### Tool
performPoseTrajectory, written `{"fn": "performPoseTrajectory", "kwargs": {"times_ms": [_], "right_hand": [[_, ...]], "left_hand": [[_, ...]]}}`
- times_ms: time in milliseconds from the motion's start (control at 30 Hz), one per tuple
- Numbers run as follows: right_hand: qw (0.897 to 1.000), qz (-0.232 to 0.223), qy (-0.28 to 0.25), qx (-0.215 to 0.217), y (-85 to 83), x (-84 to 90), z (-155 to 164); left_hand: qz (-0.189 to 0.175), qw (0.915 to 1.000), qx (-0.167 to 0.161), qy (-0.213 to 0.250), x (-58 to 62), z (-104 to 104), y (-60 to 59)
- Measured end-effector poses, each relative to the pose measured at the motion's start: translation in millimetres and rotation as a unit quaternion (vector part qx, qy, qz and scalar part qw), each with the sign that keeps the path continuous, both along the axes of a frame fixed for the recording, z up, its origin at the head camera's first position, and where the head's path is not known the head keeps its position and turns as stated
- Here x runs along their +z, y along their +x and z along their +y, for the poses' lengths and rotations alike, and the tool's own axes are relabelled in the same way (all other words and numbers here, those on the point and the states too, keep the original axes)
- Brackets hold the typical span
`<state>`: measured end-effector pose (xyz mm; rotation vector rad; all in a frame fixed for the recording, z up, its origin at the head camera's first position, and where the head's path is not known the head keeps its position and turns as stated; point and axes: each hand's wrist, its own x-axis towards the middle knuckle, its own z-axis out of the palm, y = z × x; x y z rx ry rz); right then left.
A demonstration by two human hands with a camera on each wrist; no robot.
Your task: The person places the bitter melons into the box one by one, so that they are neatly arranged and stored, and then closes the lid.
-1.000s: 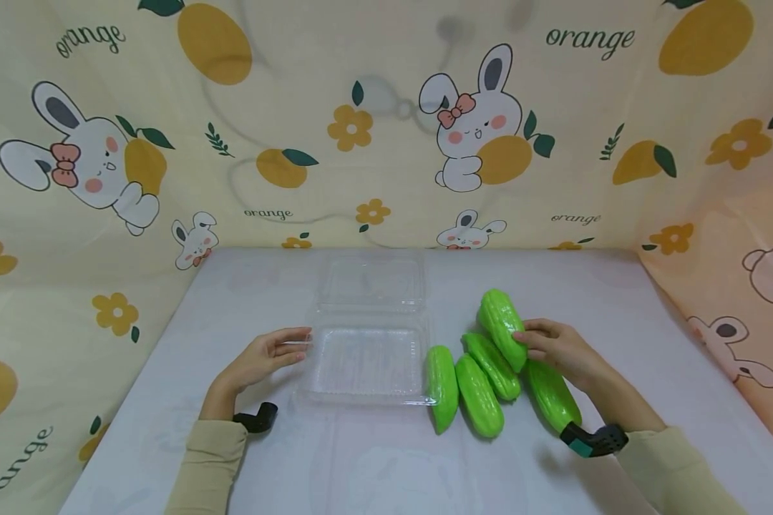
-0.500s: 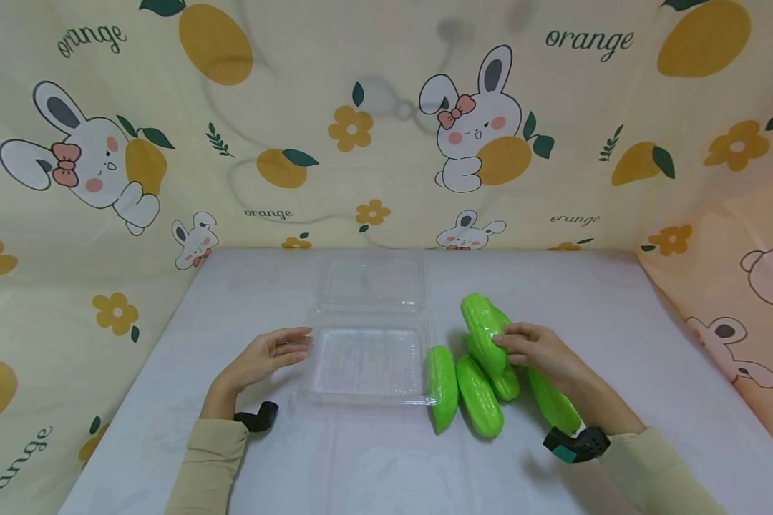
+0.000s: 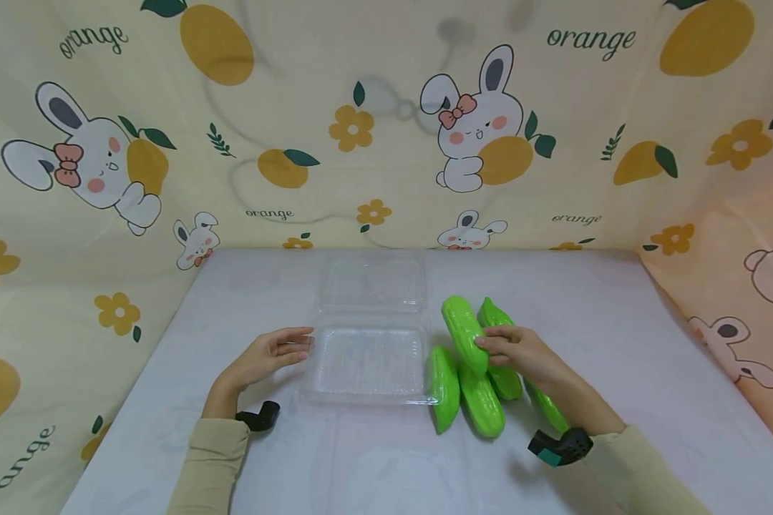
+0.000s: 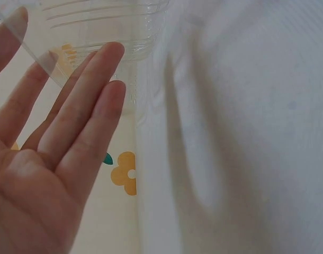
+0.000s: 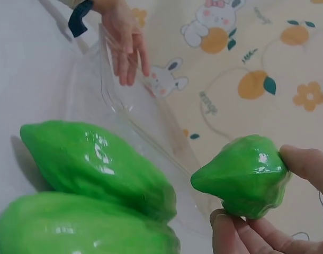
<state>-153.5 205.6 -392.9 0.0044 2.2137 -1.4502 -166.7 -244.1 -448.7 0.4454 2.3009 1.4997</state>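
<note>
While the left hand lies flat and relaxed at the left edge of the clear box, in the lower middle of the head view, nothing pins that light box, so a nudge could slide it. To its right, the right hand pinches 1 green gourd above 4 others on the table; its glossy skin could slip from the fingertips and knock that pile. Compared with 1 second ago, the gourd has moved left toward the box, while the left hand has stayed put.
</note>
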Motion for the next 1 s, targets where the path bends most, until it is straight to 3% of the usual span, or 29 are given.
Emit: {"fn": "performPoseTrajectory", "kwargs": {"times_ms": [1000], "right_hand": [[0.995,0.0,-0.097,0.018,-3.4,-7.6,-54.1]], "left_hand": [[-0.007,1.0,0.001,0.005,1.2,1.5,0.2]]}}
